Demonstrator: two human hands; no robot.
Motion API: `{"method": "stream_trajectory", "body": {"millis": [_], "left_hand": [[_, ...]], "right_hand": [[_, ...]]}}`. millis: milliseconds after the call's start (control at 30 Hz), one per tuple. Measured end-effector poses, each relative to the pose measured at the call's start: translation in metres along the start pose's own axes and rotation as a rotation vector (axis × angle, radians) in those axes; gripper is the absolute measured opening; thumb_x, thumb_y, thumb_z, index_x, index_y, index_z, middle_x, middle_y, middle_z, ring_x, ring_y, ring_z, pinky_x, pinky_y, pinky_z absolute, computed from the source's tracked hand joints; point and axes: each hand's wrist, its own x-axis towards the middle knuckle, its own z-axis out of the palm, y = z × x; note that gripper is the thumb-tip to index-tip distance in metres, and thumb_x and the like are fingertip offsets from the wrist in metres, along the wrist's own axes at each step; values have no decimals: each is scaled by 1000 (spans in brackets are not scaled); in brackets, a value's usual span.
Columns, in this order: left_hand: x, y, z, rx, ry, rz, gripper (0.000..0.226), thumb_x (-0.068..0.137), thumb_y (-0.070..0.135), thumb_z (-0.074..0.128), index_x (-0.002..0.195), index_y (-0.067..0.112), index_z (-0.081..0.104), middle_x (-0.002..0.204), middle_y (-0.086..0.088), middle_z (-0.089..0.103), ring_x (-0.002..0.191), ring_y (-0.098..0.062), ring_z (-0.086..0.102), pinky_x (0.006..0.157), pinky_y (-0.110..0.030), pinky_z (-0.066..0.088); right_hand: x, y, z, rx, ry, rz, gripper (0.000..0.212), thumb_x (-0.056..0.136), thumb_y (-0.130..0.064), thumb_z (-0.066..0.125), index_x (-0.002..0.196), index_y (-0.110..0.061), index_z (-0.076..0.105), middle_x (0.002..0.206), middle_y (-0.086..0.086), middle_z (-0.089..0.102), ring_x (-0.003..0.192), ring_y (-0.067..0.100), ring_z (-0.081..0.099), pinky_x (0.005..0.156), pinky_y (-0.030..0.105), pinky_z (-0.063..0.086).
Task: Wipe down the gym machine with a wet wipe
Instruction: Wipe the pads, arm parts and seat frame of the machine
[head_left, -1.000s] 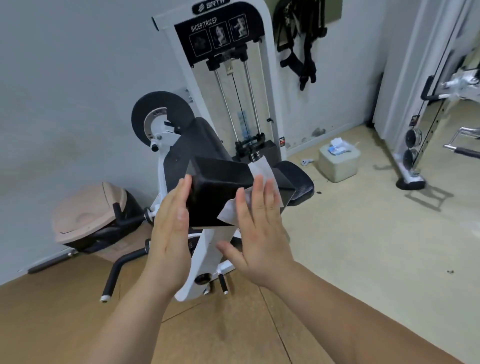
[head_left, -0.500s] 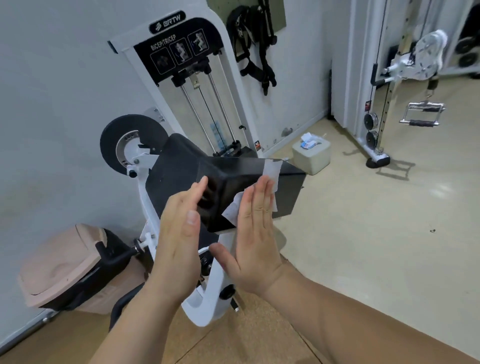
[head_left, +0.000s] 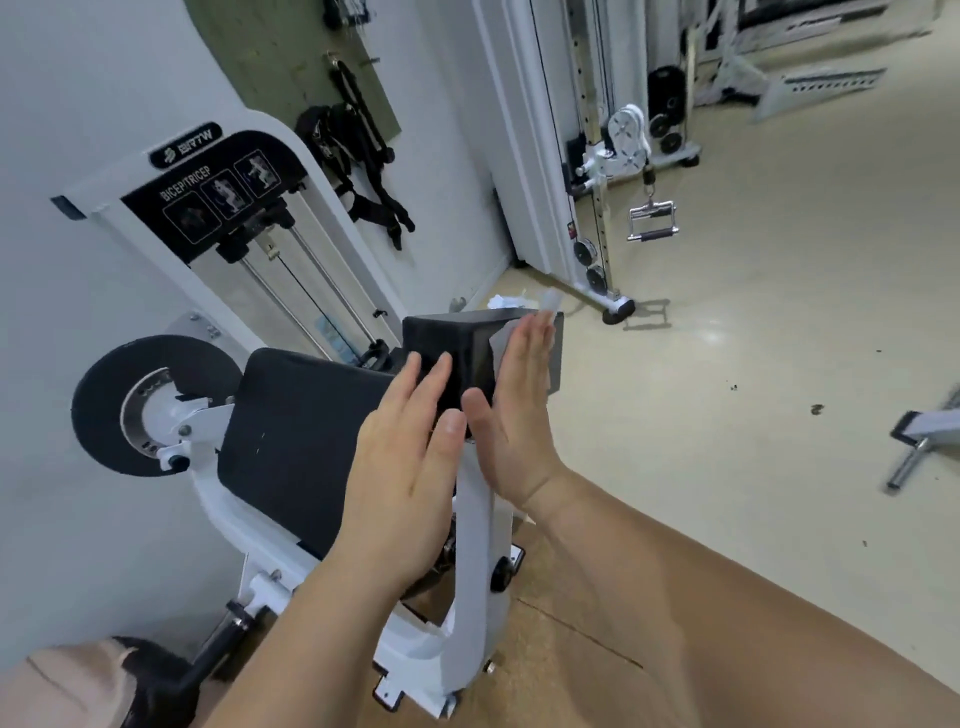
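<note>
The white biceps/triceps machine (head_left: 475, 525) stands against the left wall, with a black arm pad (head_left: 296, 431) and a black block-shaped pad (head_left: 447, 338) at its top. My right hand (head_left: 511, 405) lies flat with straight fingers against the block's right face, pressing a white wet wipe (head_left: 550, 304) onto it; only the wipe's edges show past the fingers. My left hand (head_left: 402, 467), fingers straight, rests against the block's left near side.
A cable tower (head_left: 597, 171) with a hanging metal handle (head_left: 652, 223) stands behind on the beige floor. Black straps (head_left: 363, 171) hang on the wall. A pink and black object (head_left: 93, 686) lies bottom left. A grey bar (head_left: 919, 447) lies at the right edge.
My right hand has slid the wipe farther along the block's right face, away from me. My head has turned right and up, so the machine sits lower left in view.
</note>
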Motion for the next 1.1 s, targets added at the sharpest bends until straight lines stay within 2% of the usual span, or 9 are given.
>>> {"method": "stream_trajectory", "body": {"millis": [200,400,467,533,633,700,833,967,1100], "left_hand": [[-4,7,6,140,-7,18,87,90,83,3,160,34,24,169,13,11,147,3,11,110,-6,2],[-3,8,5,30,39,-12,84,92,81,7,156,34,36,165,15,24,152,-6,20,124,-42,20],[-3,3,5,-43,65,-21,78,95,78,8,153,37,41,162,17,29,151,-8,24,121,-53,26],[-1,-3,6,-91,82,-19,74,97,76,8,151,41,44,161,19,31,151,-14,26,118,-58,29],[0,-6,9,-136,82,-49,69,96,77,8,148,49,43,160,25,30,151,-18,26,117,-60,29],[-1,-6,12,-134,82,-56,69,96,77,7,149,50,41,160,25,28,152,-17,24,117,-60,28],[-2,-7,16,-142,116,-52,69,98,74,7,151,45,41,161,22,28,152,-17,24,118,-60,27],[-4,-11,9,-256,150,-32,67,102,67,12,146,35,51,158,18,38,150,-17,32,115,-60,33],[-1,-31,1,-311,269,22,46,108,31,24,140,26,57,149,13,51,143,-18,42,113,-53,39]], "right_hand": [[-33,13,3,-31,-101,-227,100,100,-74,12,157,5,-11,167,20,-25,155,34,-23,127,49,-10],[45,43,-23,239,18,329,103,82,-72,13,158,-12,-18,168,4,-27,154,15,-26,127,47,-7],[36,28,-19,182,-10,283,103,82,-67,14,158,-5,-17,167,9,-26,154,20,-26,127,47,-8],[2,11,-5,111,-48,59,99,90,-61,24,155,1,-18,166,16,-27,154,27,-28,127,49,-10],[-34,24,4,34,-93,-234,104,98,-74,16,156,8,-10,166,26,-22,155,37,-22,127,51,-10],[-12,44,-2,25,-52,-168,102,97,-76,14,157,2,-14,167,20,-22,156,34,-21,127,51,-9],[34,37,-18,133,-40,231,93,88,-63,14,155,-9,-21,166,6,-30,153,18,-29,126,47,-10],[1,0,-16,56,-86,-193,103,98,-75,19,157,2,-16,166,16,-29,154,33,-27,127,51,-11],[-27,-12,-13,-227,-164,-480,101,100,-72,18,157,9,-1,165,26,-24,154,45,-19,125,58,-5]]}}
